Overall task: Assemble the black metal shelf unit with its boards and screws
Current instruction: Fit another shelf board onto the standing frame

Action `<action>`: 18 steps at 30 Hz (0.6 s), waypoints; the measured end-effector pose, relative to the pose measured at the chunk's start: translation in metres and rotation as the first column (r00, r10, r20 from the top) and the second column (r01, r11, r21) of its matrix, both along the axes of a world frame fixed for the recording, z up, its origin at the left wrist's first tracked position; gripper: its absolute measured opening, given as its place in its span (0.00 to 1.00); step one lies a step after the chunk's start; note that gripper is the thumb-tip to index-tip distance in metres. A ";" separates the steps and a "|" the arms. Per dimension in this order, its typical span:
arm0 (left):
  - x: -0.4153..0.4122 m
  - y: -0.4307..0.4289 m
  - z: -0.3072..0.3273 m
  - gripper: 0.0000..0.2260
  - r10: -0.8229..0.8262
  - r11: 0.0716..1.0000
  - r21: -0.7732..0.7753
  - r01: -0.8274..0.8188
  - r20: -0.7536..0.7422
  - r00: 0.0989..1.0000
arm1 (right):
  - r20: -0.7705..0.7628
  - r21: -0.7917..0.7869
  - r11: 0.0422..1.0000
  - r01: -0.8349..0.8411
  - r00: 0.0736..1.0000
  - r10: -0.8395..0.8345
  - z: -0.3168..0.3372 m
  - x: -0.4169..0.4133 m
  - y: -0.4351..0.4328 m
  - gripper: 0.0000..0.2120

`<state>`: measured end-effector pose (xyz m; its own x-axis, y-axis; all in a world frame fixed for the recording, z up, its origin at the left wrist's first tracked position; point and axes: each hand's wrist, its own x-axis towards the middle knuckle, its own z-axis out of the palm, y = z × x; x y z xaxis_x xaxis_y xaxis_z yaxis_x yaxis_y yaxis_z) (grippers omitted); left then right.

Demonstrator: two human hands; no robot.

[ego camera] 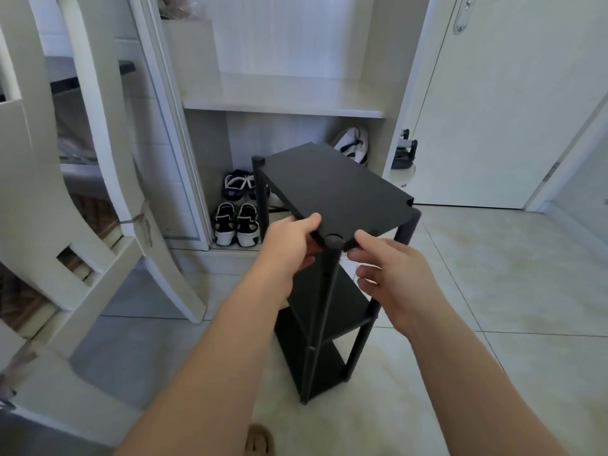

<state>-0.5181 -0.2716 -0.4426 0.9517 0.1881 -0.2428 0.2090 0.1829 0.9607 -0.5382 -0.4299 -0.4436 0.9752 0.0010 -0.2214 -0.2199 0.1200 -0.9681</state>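
Note:
A black metal shelf unit (pixel 332 301) stands upright on the tiled floor in front of me, with black corner posts and several black boards. Its top board (pixel 332 189) lies flat across the posts. A round black cap (pixel 333 241) sits on the near corner post. My left hand (pixel 289 245) grips the near edge of the top board just left of that cap, thumb on top. My right hand (pixel 388 274) pinches the board's near edge right of the cap, thumb above and fingers curled below. No loose screws are in view.
An open white cupboard (pixel 283 103) stands behind the unit, with two pairs of sandals (pixel 237 212) on its bottom ledge and a bag (pixel 353 146) further back. A white chair (pixel 82 192) is close on the left. A white door (pixel 510 93) is at the right.

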 end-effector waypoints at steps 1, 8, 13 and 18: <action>0.000 0.002 -0.002 0.06 0.047 0.999 -0.005 -0.047 0.008 0.999 | 0.035 -0.050 0.996 0.071 0.997 -0.069 0.000 0.001 -0.001 0.10; -0.005 0.002 -0.005 0.11 -0.053 0.998 -0.040 0.056 0.055 0.997 | 0.183 -0.096 0.945 0.313 0.939 -0.292 0.007 0.032 -0.024 0.16; -0.005 0.022 0.001 0.09 -0.009 0.999 -0.033 0.008 -0.048 0.999 | 0.148 -0.122 0.982 0.141 0.981 -0.123 0.002 0.039 -0.013 0.15; -0.001 0.030 0.005 0.07 0.036 0.998 -0.043 -0.040 -0.087 0.996 | 0.126 -0.021 0.995 0.102 0.987 -0.099 0.001 0.039 -0.003 0.12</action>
<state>-0.5194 -0.2418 -0.4373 0.9194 0.2106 -0.3323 0.2825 0.2344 0.9302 -0.4990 -0.4332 -0.4430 0.9900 -0.1030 -0.0966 -0.0854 0.1085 -0.9904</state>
